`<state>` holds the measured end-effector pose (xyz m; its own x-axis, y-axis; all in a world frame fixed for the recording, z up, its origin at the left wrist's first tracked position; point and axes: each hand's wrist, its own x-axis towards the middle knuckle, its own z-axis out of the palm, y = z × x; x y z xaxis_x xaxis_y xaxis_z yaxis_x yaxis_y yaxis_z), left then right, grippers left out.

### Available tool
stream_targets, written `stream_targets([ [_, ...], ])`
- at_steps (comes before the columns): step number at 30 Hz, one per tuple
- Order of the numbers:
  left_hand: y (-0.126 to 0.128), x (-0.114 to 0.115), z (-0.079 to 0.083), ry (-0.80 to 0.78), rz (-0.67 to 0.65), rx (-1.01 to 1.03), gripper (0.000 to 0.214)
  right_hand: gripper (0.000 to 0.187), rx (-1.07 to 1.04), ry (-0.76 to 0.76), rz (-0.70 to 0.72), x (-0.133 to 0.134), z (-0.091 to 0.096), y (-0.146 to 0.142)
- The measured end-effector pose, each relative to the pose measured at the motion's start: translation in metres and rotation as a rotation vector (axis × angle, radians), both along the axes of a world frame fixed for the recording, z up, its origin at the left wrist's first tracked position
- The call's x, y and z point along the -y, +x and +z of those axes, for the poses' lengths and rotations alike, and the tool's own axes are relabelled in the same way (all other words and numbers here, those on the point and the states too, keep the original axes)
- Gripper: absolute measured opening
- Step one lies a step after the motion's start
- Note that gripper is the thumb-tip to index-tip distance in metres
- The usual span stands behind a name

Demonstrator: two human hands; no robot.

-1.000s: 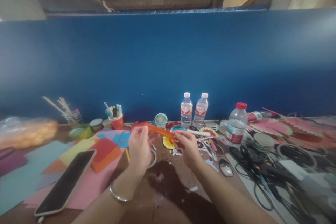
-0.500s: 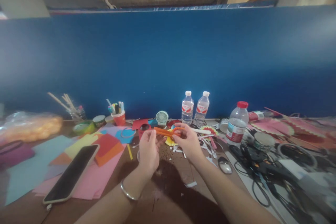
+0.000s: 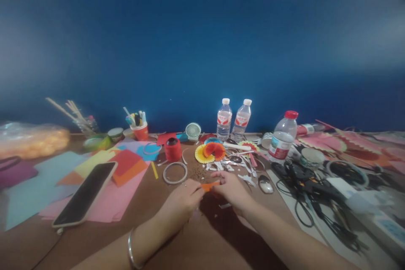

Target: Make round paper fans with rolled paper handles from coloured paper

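Observation:
My left hand (image 3: 184,201) and my right hand (image 3: 232,190) rest low on the brown table (image 3: 202,240), fingertips meeting. Between them they pinch a small folded orange paper strip (image 3: 209,185); only its middle shows. Just beyond the hands lie a tape ring (image 3: 175,172), a red spool (image 3: 172,149) and folded paper rosettes (image 3: 210,152) in yellow and orange among white paper scraps.
A black phone (image 3: 85,193) lies on coloured paper sheets (image 3: 104,185) at left. A red pen cup (image 3: 140,130), a small fan (image 3: 193,130), two small water bottles (image 3: 232,120) and a larger bottle (image 3: 282,138) stand before the blue wall. Cables and scissors (image 3: 313,194) crowd the right.
Both hands have dropped from mid-air down to the table and drawn together; the long orange strip now shows only as a short piece. The red spool and rosettes are uncovered.

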<state>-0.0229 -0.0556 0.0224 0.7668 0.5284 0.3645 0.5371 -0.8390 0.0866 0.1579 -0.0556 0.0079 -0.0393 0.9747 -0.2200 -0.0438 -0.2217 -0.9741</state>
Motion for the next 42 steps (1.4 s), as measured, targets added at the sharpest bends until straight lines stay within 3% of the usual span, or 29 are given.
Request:
stream_targets([
  [8,0.003,-0.01,-0.015,0.181,-0.01,-0.088,0.022,0.04,0.015,-0.088,0.007,0.0,-0.002,0.001],
  [13,0.002,-0.012,-0.018,0.161,-0.025,-0.127,0.018,0.039,0.111,-0.079,0.054,0.0,-0.001,0.005],
  [15,0.001,-0.013,-0.021,0.124,-0.008,-0.156,0.017,0.033,0.264,0.025,0.058,0.002,0.003,0.008],
  [18,0.0,-0.013,-0.024,0.06,0.012,-0.183,0.016,0.015,0.623,0.376,0.072,0.007,0.007,0.011],
  [20,0.0,-0.013,-0.024,0.021,0.034,-0.193,0.015,0.008,0.822,0.61,0.154,0.01,0.005,0.011],
  [23,0.0,-0.013,-0.024,-0.022,0.057,-0.19,0.016,0.009,0.971,0.761,0.309,0.011,-0.005,0.008],
  [28,-0.001,-0.016,-0.022,-0.1,0.063,-0.191,0.018,0.012,1.102,0.782,0.356,0.01,-0.017,0.004],
  [36,0.002,-0.008,-0.006,-0.112,0.032,-0.353,0.018,0.011,1.124,0.767,0.4,0.011,-0.015,0.004],
  [42,0.001,-0.002,-0.011,-0.189,0.111,-0.391,0.02,0.007,1.102,0.74,0.433,0.01,-0.013,0.003],
])
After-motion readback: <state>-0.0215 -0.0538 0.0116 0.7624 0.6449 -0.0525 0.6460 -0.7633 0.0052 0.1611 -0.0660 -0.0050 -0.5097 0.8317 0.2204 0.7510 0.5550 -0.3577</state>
